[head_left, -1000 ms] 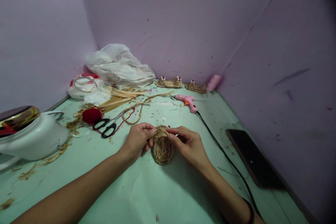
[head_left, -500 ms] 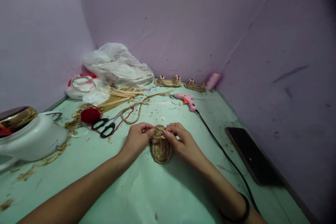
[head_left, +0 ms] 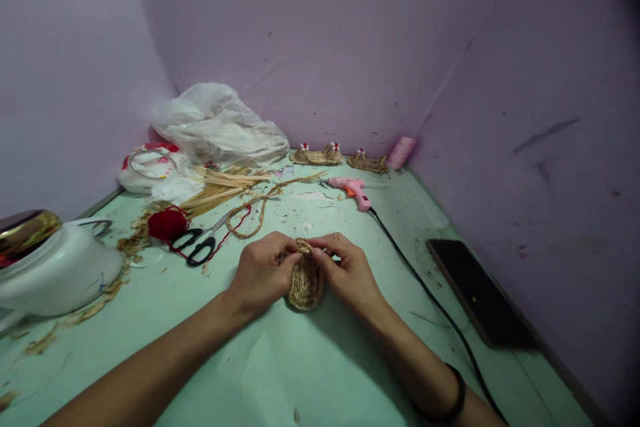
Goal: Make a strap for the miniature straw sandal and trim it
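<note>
Between my hands, at the middle of the table, is a small slipper (head_left: 306,288) of coiled, braided straw. Its rounded near end faces me, while my fingers cover much of the far end. My left hand (head_left: 263,270) is closed, thumb and fingers pinching the slipper's upper left part. From the other side, my right hand (head_left: 353,270) pinches the far end close to a raised braid, its thumb near the left thumb. Beyond the hands, a loose length of braided straw cord (head_left: 263,217) curves over the table.
Scissors (head_left: 201,243) and red yarn (head_left: 167,223) lie left. A pink glue gun (head_left: 351,191) trails a black cable rightward past a phone (head_left: 477,293). Straw strips (head_left: 220,185), a plastic bag (head_left: 220,123), beaded straw slippers (head_left: 317,157) and a pink spool (head_left: 401,152) are behind; a white pot (head_left: 75,270) stands left.
My left hand has shifted right and inward over the slipper's upper part, covering more of it. The right fingertips have moved slightly left, nearer the left ones. The whole view has shifted slightly.
</note>
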`<state>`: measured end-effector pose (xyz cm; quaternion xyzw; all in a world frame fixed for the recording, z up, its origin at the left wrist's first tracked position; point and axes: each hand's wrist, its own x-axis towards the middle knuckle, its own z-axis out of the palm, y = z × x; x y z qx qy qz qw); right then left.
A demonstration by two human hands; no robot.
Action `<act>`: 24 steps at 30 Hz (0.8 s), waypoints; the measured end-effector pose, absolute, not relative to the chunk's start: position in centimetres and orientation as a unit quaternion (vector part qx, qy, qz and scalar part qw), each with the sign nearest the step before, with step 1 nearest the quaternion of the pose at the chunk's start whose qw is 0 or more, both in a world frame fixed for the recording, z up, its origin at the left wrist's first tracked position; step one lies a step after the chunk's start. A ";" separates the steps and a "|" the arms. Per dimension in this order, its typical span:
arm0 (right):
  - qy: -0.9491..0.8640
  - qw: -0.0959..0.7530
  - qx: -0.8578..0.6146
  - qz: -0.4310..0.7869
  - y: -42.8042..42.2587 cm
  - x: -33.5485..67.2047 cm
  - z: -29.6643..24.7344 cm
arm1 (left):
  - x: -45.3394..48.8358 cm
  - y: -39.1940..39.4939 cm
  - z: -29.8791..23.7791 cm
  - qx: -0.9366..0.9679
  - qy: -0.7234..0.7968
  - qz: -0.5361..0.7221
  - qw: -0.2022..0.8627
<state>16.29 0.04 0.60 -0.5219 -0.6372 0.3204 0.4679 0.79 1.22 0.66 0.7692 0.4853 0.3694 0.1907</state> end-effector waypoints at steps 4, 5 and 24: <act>-0.562 0.482 -0.554 0.380 -0.2 16.0 0.9 | 0.9 1.3 0.7 0.753 0.492 0.375 0.224; -0.544 0.482 -0.559 0.398 -0.2 16.0 0.9 | 1.0 1.3 0.7 0.752 0.493 0.375 0.226; -0.531 0.431 -0.612 0.398 0.8 18.6 -0.2 | 0.9 1.7 0.6 0.859 0.393 0.329 0.002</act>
